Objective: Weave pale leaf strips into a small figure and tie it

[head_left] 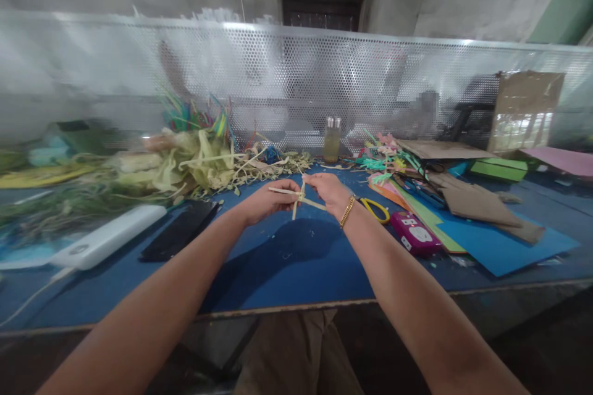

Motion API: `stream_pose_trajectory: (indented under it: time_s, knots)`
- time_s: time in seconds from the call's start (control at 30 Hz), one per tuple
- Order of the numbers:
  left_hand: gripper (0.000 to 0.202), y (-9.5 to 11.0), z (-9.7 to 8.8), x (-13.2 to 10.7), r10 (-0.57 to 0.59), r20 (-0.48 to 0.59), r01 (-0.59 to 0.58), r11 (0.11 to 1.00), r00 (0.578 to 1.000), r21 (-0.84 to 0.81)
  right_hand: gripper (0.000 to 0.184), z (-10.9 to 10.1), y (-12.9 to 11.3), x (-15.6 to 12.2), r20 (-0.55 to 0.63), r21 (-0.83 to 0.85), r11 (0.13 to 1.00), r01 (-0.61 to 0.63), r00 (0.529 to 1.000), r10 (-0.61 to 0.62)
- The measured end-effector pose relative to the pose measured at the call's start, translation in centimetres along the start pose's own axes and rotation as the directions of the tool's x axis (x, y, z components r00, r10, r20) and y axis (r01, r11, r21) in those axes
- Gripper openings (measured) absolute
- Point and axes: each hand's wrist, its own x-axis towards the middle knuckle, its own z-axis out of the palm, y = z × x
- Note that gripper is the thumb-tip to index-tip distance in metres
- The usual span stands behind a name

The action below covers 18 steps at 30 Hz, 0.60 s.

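**A:** So both hands are pinching the same thing. The left hand [266,200] is closing its fingers on one end of the pale crossed strips [299,197], and the right hand [331,191] is gripping the other end, thumb and fingers clamped on it. The strips are hanging in the air just above the blue worktop [287,265], roughly mid-width and nearer the far edge than the near one.

**B:** Looks like a fold or a weave step to me, with the strips crossing right between the fingertips. I'd guess the next bit is needing one hand to be holding the crossing tight while the other is bending a loose tail over.

**A:** Yeah, that's my read too. Arms are both stretching straight out from the near edge, wrists angling inward so the knuckles are nearly meeting. There's a gold bracelet [347,211] sitting on the right wrist.

**B:** And around it?

**A:** Yellow-handled scissors [375,210] are lying just right of the right wrist, a pink box [414,232] beyond them, and coloured paper sheets [504,247] toward the right edge. A heap of dried leaf strips [194,163] is piling up along the far left, with a bottle [332,139] at the far edge.
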Motion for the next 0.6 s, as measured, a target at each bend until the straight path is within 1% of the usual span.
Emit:
stream_pose_trajectory:
  time_s: [0.1,0.2,0.27,0.33,0.43,0.5,0.53,0.6]
  knots:
    - [0.021,0.1,0.0,-0.1,-0.032,0.013,0.033,0.998,0.999,-0.058,0.026,0.0,0.1,0.2,-0.061,-0.017,1.0,0.005,0.998,-0.006]
    - [0.024,0.0,0.1,0.1,-0.018,-0.007,0.017,0.994,1.0,-0.108,0.026,0.1,0.2,0.2,-0.11,-0.029,0.999,0.017,0.994,-0.02]
    - [0.026,-0.2,0.2,0.2,-0.005,-0.035,0.0,0.991,0.999,-0.135,0.026,0.1,0.2,0.2,-0.127,-0.019,0.999,0.035,0.991,-0.037]
    - [0.031,-0.4,0.5,0.4,-0.006,-0.088,-0.006,0.991,0.996,-0.134,0.026,0.2,0.2,0.2,-0.127,-0.011,0.998,0.054,0.99,-0.055]
    - [0.036,-0.7,0.9,0.6,-0.019,-0.194,0.011,0.999,0.981,-0.04,0.026,0.5,0.4,0.1,-0.111,0.007,0.997,0.076,0.991,-0.075]
    - [0.033,-0.9,1.0,0.7,-0.018,-0.245,0.034,0.998,0.969,0.058,0.025,0.8,0.6,0.1,-0.1,0.026,0.996,0.083,0.992,-0.08]
    - [0.03,-0.9,1.0,0.7,-0.014,-0.258,0.041,0.994,0.966,0.098,0.025,0.9,0.7,0.1,-0.1,0.037,0.996,0.087,0.992,-0.083]
    - [0.025,-1.0,1.1,0.7,-0.005,-0.25,0.041,0.989,0.968,0.139,0.023,1.1,1.0,0.2,-0.121,0.052,0.994,0.098,0.988,-0.091]
